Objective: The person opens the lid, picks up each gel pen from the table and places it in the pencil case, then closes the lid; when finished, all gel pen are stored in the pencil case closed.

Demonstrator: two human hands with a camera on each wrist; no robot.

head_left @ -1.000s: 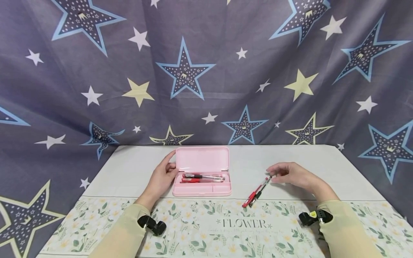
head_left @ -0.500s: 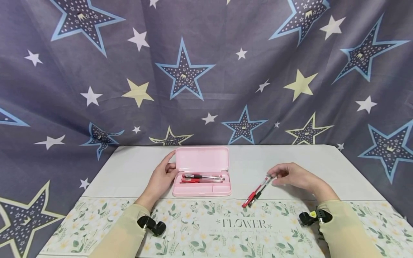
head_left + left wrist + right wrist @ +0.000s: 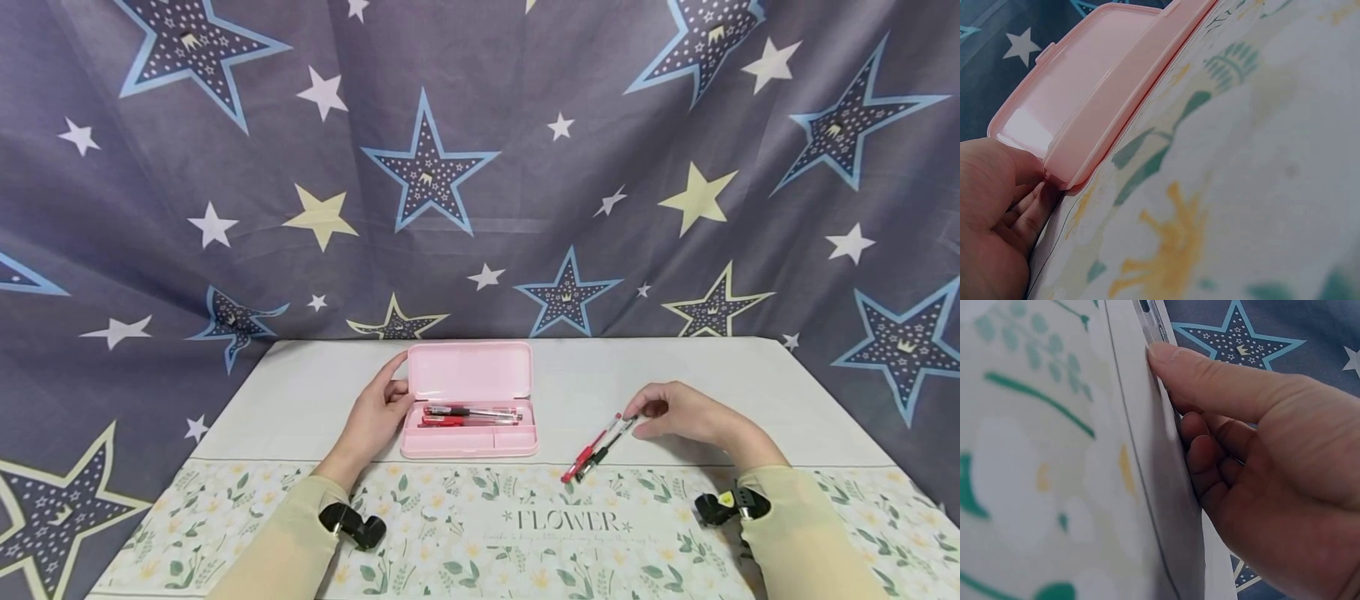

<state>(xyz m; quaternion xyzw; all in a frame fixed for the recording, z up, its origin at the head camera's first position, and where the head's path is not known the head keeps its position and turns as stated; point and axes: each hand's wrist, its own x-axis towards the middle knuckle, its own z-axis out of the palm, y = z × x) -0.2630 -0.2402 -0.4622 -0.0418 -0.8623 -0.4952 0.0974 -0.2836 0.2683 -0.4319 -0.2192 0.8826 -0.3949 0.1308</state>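
A pink pencil case (image 3: 470,442) lies with its lid (image 3: 471,371) raised, and several red and black pens (image 3: 468,415) are inside its long compartment. My left hand (image 3: 381,412) holds the case at its left side, the index finger up along the lid; the left wrist view shows the thumb at the corner of the case (image 3: 1094,119). To the right, a red pen (image 3: 588,450) and a black pen (image 3: 603,450) lie slanted side by side. My right hand (image 3: 678,412) pinches the far end of the black pen between thumb and index finger. Its other fingers are curled in.
The table carries a white cloth (image 3: 300,396) with a flowered band (image 3: 450,533) along the front. A dark curtain with stars (image 3: 480,125) hangs behind its back edge. Black wrist cameras (image 3: 352,525) sit on both sleeves.
My right hand has moved slightly right, thumb and finger closing on the black pen, whose far end has parted a little from the red pen. The left hand and case have stayed put.
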